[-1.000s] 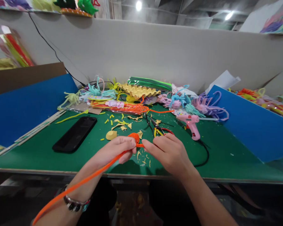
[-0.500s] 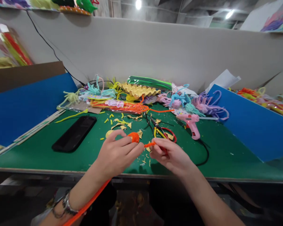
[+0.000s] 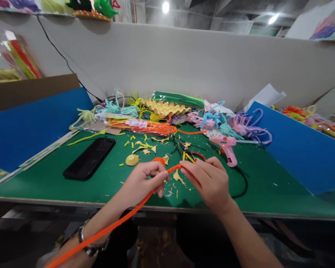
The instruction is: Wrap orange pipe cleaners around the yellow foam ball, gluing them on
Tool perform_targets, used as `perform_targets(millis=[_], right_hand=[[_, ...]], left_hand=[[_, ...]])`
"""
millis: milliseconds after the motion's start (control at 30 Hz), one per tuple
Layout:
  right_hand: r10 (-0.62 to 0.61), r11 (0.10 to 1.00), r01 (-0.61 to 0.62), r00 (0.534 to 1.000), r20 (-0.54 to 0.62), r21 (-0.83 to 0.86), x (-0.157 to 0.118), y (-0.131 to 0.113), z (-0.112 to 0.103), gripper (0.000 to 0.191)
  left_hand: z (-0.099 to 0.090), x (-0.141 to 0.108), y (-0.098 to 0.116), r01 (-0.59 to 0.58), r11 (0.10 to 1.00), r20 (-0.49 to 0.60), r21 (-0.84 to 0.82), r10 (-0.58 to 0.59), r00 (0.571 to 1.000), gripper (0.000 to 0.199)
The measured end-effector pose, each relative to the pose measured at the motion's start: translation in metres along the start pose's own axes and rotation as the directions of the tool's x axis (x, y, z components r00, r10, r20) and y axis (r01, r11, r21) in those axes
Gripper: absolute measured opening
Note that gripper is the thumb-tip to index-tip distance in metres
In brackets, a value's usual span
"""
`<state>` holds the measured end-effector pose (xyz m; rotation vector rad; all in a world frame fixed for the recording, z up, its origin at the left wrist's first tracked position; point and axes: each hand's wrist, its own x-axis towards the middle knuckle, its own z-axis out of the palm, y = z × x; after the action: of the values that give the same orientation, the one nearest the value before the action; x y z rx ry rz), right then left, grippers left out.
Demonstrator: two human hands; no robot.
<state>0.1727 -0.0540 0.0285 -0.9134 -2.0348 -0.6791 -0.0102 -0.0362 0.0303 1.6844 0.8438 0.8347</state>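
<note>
- The orange pipe cleaner point(image 3: 120, 221) runs as one long diagonal: its free tail starts at the bottom-left edge of the view, where it is cut off, crosses over the left forearm by the wristwatch point(image 3: 91, 248), and climbs up and to the right into the left hand point(image 3: 143, 182).
- Beyond that hand a short stretch of it bridges the gap to the right hand point(image 3: 209, 180), pointing slightly upward to the right.
- Just behind the left fingertips sits a small wound orange coil point(image 3: 159, 160); whether it is one piece with the long strand cannot be told, since the fingers cover the join.
- The left hand is curled, thumb and fingers pinched together on the strand, palm turned down and inward, above the front part of the green bench point(image 3: 268, 193).
- The right hand comes in from the lower right, back of the hand up, fingers bent and closed on the near end of the bridging stretch; the exact fingertip contact is hidden by the knuckles.
- Both hands hover close together, nearly touching, above yellow paper scraps point(image 3: 145, 147).
- Scissors point(image 3: 188, 152) lie partly hidden behind the right hand's fingers.
- A pink glue gun point(image 3: 226, 147) lies to the right, a black phone point(image 3: 89, 158) well to the left.
</note>
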Motion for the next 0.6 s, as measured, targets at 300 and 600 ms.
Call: perform_targets(millis=[300,600], right_hand=[[0.278,0.857,-0.371,0.917,0.286,0.357,0.001,-0.002,0.005,0.023],[0.450,0.222,-0.737,0.658,0.604,0.638,0.005,-0.010,0.008,0.029]], left_hand=[[-0.001,0.000,-0.001,-0.257,0.868,-0.067,0.424,0.314,0.947,0.028],[-0.004,-0.001,-0.001,-0.431,0.501,0.028,0.750,0.627,0.778,0.024]])
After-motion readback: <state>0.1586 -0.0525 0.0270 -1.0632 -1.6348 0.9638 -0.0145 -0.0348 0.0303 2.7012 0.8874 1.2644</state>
